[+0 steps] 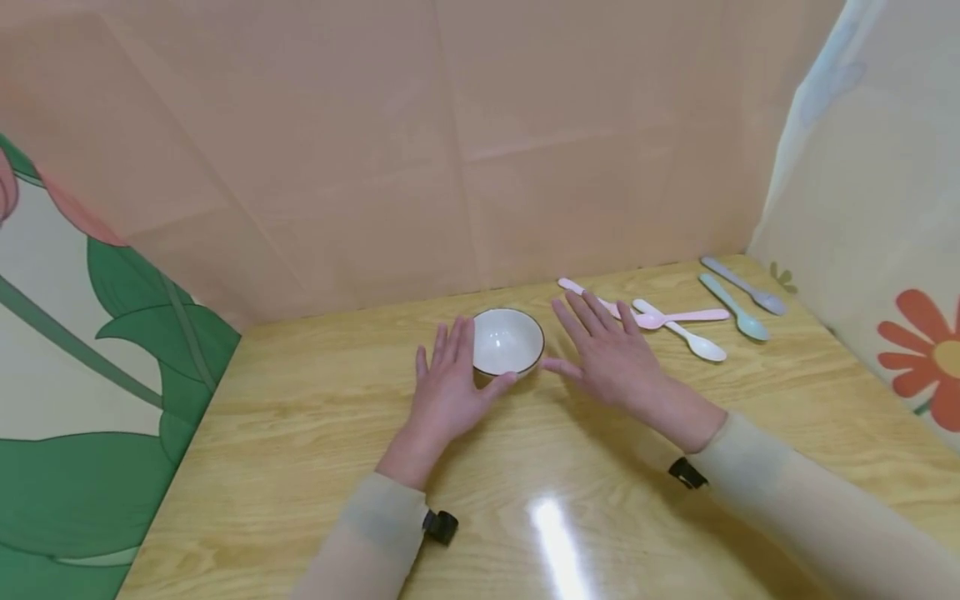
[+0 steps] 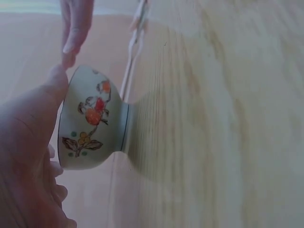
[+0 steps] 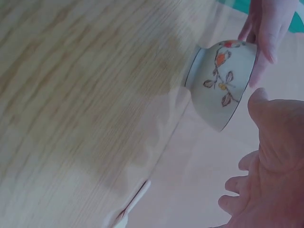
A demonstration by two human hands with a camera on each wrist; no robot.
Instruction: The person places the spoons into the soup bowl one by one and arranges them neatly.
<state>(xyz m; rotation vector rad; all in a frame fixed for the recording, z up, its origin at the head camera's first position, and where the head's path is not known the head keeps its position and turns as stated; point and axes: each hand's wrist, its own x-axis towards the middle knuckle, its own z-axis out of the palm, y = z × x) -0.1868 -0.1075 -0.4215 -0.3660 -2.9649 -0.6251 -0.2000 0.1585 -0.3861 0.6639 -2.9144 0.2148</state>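
A white bowl (image 1: 507, 340) with a dark rim stands upright on the wooden table. Painted fruit and leaves decorate its outside, seen on the bowl (image 2: 90, 121) in the left wrist view. My left hand (image 1: 447, 392) is at the bowl's left side, fingers extended and thumb near the front rim; whether it touches cannot be told. On the other side, my right hand (image 1: 611, 358) is held with fingers straight and spread, its thumb close to the rim. In the right wrist view a small gap shows between the right hand (image 3: 278, 152) and the bowl (image 3: 225, 80).
Several plastic spoons lie at the back right: a white spoon (image 1: 701, 344) and a pink spoon (image 1: 690, 316) crossing, a green spoon (image 1: 738, 310), a purple spoon (image 1: 746, 286), and another pink handle (image 1: 573, 286) partly behind the right hand. A pink-beige sheet (image 1: 360, 167) hangs behind the table (image 1: 300, 467).
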